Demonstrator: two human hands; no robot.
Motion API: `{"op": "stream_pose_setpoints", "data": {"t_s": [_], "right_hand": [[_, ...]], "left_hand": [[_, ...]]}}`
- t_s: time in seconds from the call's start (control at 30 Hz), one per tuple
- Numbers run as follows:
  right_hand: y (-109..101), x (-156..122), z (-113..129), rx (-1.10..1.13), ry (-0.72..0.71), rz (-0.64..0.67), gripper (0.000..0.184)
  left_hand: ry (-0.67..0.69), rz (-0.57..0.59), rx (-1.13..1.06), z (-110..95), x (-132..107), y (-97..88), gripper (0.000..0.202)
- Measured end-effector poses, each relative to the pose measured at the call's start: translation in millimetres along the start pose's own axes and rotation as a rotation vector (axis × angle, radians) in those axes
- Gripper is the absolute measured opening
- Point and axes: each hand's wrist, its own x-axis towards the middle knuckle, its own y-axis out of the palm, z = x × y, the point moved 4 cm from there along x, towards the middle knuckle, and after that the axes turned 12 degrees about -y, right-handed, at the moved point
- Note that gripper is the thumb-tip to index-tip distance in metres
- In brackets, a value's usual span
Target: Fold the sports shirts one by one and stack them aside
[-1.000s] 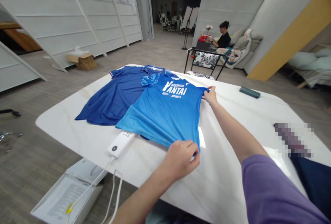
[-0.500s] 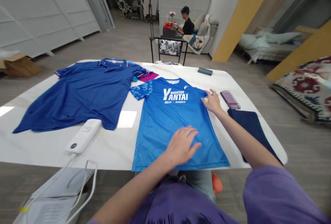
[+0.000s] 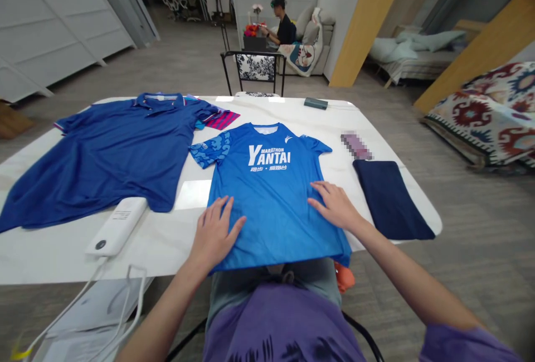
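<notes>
Tabletop (image 3: 167, 245), white and glossy, stands in a wide room with a grey wood-look floor and white panelled walls; beyond its far edge is a black metal chair with a flowered seat (image 3: 256, 69), and further back a person sits on a pale sofa (image 3: 284, 24). A light blue short-sleeved sports jersey with white lettering (image 3: 271, 183) lies spread front-up at the near edge; its hem hangs just over the rim. The left hand (image 3: 215, 233) rests palm-down on the jersey's lower left part, fingers spread flat, gripping nothing; the right hand (image 3: 334, 206) lies flat and open on the jersey's right side, likewise pressing rather than holding. Left of the left hand sit a white oblong power bank with a cable (image 3: 117, 226) and a dark blue polo shirt (image 3: 112, 155); just right of the right hand lies a folded navy cloth (image 3: 388, 197).
</notes>
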Motion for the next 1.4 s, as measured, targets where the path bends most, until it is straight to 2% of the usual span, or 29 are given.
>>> {"op": "stream_pose_setpoints", "data": {"t_s": [0.1, 0.17, 0.23, 0.3, 0.37, 0.47, 0.53, 0.6, 0.67, 0.73, 0.77, 0.83, 0.9, 0.97, 1.03, 1.1, 1.17, 1.3, 1.4], "right_hand": [[-26.0, 65.6, -53.5, 0.052, 0.124, -0.135, 0.059], [-36.9, 115.1, -90.5, 0.029, 0.213, -0.193, 0.049], [-41.7, 160.2, -118.9, -0.025, 0.281, -0.213, 0.044], [-42.2, 194.6, -139.4, -0.081, 0.365, -0.208, 0.043], [-40.6, 216.8, -155.9, -0.134, 0.466, -0.172, 0.045], [-39.2, 233.6, -176.7, -0.17, 0.563, -0.08, 0.042], [-40.4, 238.3, -185.3, -0.129, 0.582, -0.03, 0.027], [-44.1, 238.4, -184.2, -0.07, 0.585, -0.032, 0.015], [-50.8, 233.1, -167.9, -0.038, 0.56, -0.122, 0.013], [-56.8, 222.8, -134.3, -0.007, 0.433, -0.231, 0.017], [-57.5, 216.3, -112.6, 0.038, 0.318, -0.236, 0.02], [-56.7, 200.5, -67.8, 0.176, 0.054, -0.165, 0.025], [-60.0, 183.4, -37.8, 0.285, -0.097, -0.134, 0.032], [-67.9, 172.1, -32.8, 0.281, -0.067, -0.213, 0.035], [-70.0, 169.6, -43.2, 0.209, 0.03, -0.245, 0.033], [-60.8, 174.3, -54.6, 0.124, 0.1, -0.169, 0.031], [-42.9, 182.1, -57.6, 0.047, 0.116, -0.063, 0.032], [-2.9, 198.0, -39.9, -0.092, 0.044, 0.051, 0.042], [14.4, 207.9, -31.7, -0.16, -0.002, 0.085, 0.029]], "left_hand": [[-0.033, -0.04, -0.031, 13.8, 78.0, -11.4, 0.077], [-0.061, -0.026, -0.054, 22.4, 137.5, -10.8, 0.078], [-0.089, -0.02, -0.063, 29.7, 187.3, -7.0, 0.079], [-0.136, -0.015, -0.061, 36.9, 220.0, -1.0, 0.081], [-0.185, -0.003, -0.056, 43.9, 235.3, 6.9, 0.084], [-0.214, -0.003, -0.049, 51.7, 238.1, 18.3, 0.09], [-0.219, -0.02, -0.042, 54.7, 236.1, 22.8, 0.094], [-0.223, -0.031, -0.038, 55.9, 235.2, 24.5, 0.095], [-0.228, -0.029, -0.043, 55.8, 235.6, 24.2, 0.093], [-0.231, -0.028, -0.052, 55.0, 236.0, 22.9, 0.092], [-0.232, -0.03, -0.056, 54.7, 236.0, 22.1, 0.092], [-0.232, -0.036, -0.062, 54.1, 235.6, 21.0, 0.091], [-0.229, -0.041, -0.066, 53.9, 235.0, 20.6, 0.091], [-0.224, -0.045, -0.07, 54.0, 234.7, 20.8, 0.091], [-0.219, -0.05, -0.074, 54.2, 234.8, 21.1, 0.092], [-0.219, -0.053, -0.077, 54.6, 235.2, 21.4, 0.092], [-0.225, -0.049, -0.078, 54.9, 235.6, 21.7, 0.092], [-0.23, -0.035, -0.085, 54.9, 236.1, 21.5, 0.091], [-0.233, -0.039, -0.085, 55.1, 236.5, 21.2, 0.09]]}}
